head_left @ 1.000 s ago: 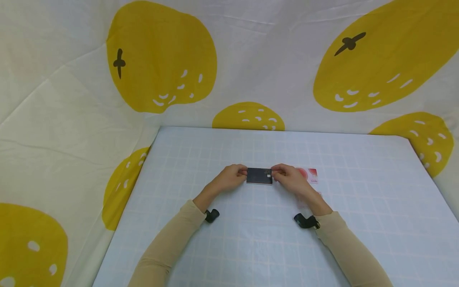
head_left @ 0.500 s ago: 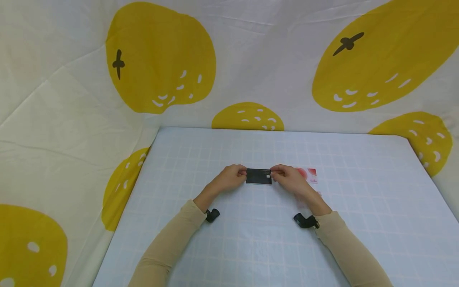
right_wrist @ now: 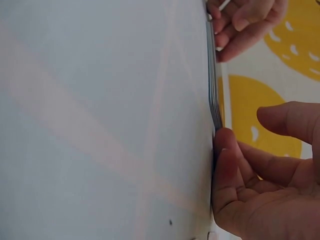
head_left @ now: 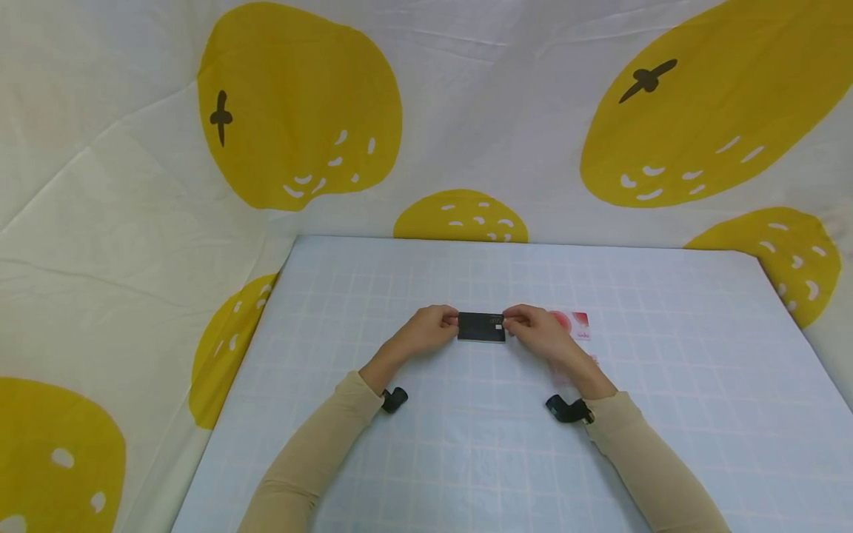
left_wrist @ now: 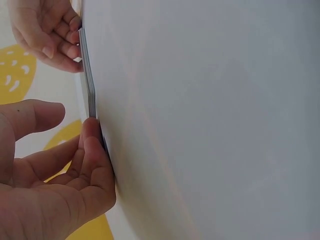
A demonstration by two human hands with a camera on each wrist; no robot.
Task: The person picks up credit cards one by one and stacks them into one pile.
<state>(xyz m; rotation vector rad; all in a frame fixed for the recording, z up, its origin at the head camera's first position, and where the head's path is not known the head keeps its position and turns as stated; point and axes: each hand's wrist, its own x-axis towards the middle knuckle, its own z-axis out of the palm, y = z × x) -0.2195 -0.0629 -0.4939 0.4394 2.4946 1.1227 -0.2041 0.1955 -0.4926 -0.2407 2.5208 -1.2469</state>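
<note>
A low stack of several cards [head_left: 481, 327] lies flat on the table, the top one black with a small chip and "VIP" lettering. My left hand [head_left: 429, 328] has its fingertips against the stack's left end. At the right end, the fingertips of my right hand [head_left: 536, 330] press in the same way. Layered card edges [left_wrist: 88, 70] show between the two hands in the left wrist view. Both thumbs stand raised off the cards, as the right thumb [right_wrist: 287, 119] shows in the right wrist view.
A red and white card [head_left: 581, 326] lies to the right, partly behind my right hand. Further reddish print [head_left: 595, 361] peeks out beside the right wrist. The table [head_left: 453, 459] has a pale checked cover, and a cloth with yellow fruit shapes [head_left: 300, 104] hangs behind it.
Almost nothing differs: both hands stay at the ends of the card stack. Only a slight shift of the head view shows, along with changing shine on the black card.
</note>
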